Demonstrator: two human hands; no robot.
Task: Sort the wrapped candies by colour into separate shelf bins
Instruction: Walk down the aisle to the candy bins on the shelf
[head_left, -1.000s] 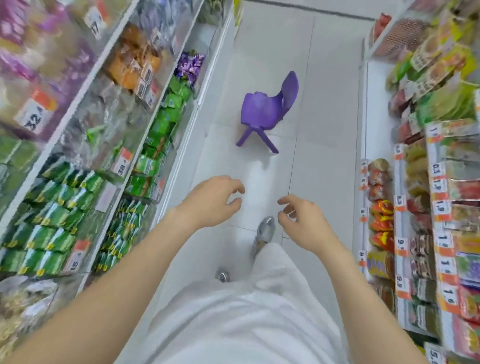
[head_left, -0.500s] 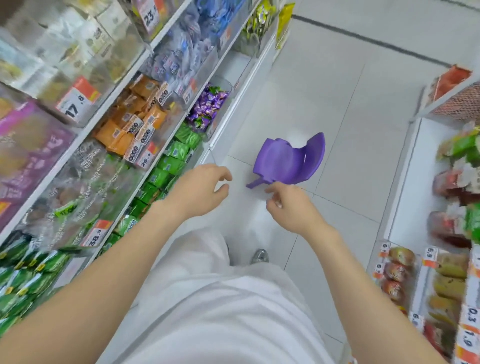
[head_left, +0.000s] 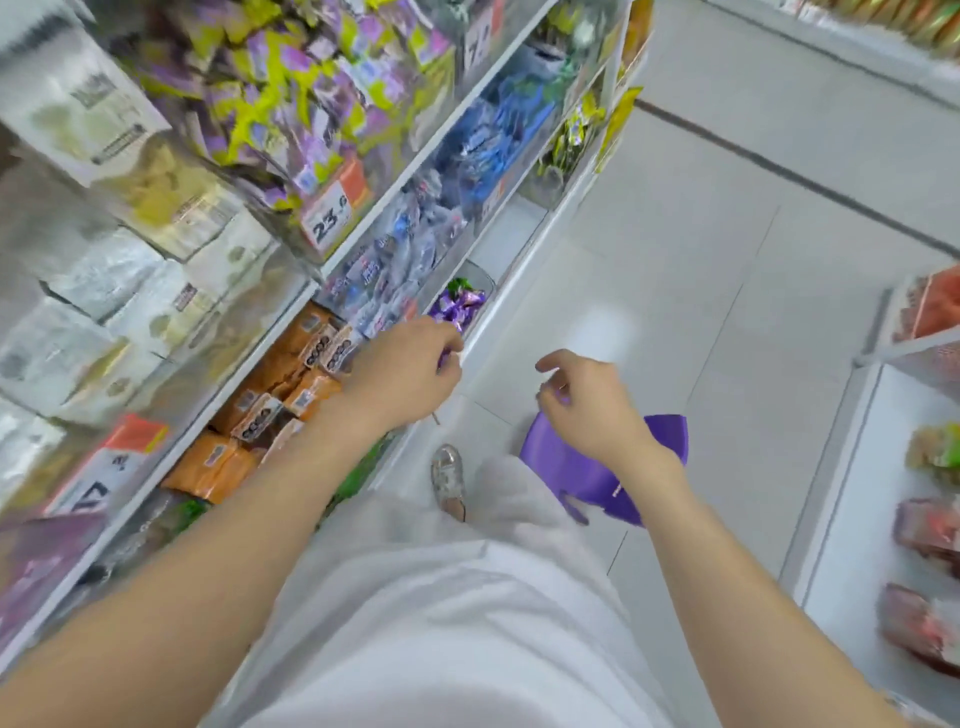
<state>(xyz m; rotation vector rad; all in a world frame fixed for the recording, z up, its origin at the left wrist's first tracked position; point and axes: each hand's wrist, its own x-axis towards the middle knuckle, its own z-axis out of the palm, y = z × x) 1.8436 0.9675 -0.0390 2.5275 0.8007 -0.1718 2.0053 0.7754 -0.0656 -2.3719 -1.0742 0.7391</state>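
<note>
Purple candies (head_left: 460, 307) lie just beyond the left hand (head_left: 402, 371) at the shelf (head_left: 519, 270) front edge. That hand's fingers are curled, grasp unclear. The right hand (head_left: 589, 405) is farther off, loose and apparently empty.

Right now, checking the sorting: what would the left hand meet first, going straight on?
Likely the purple candies in the clear bin, just beyond the fingertips of the left hand. Blur hides depth, so the bin's front wall might come first.

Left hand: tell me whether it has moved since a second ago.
Yes. The left hand has gone leftward, from over the aisle floor to the shelf edge, and is now right by the purple candies.
</note>
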